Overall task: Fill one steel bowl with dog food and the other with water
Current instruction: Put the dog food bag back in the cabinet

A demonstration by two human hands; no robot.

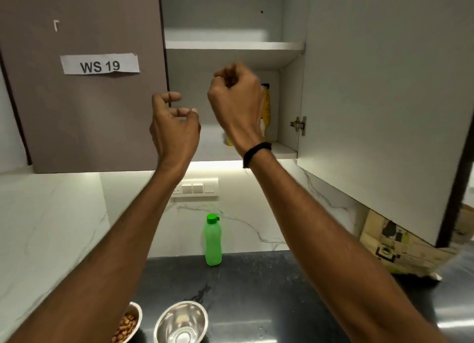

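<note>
Two steel bowls sit at the bottom edge on the dark counter. The left bowl (139, 314) holds brown dog food kibble and is partly hidden by my left forearm. The right bowl (202, 315) shines inside; I cannot tell whether it holds water. A green water bottle (213, 240) stands capped at the back of the counter. A yellow dog food bag (266, 109) stands upright on the lower shelf of the open wall cabinet, mostly hidden behind my right hand (234, 99), which is curled into a fist in front of it. My left hand (174, 127) is raised beside it, fingers loosely apart, holding nothing.
The cabinet's right door (384, 86) hangs wide open over the counter. The left door (84, 106), labelled WS 19, is closed. A printed paper bag (400, 245) leans at the right of the dark counter (256, 291). A switch panel (195, 189) is on the marble wall.
</note>
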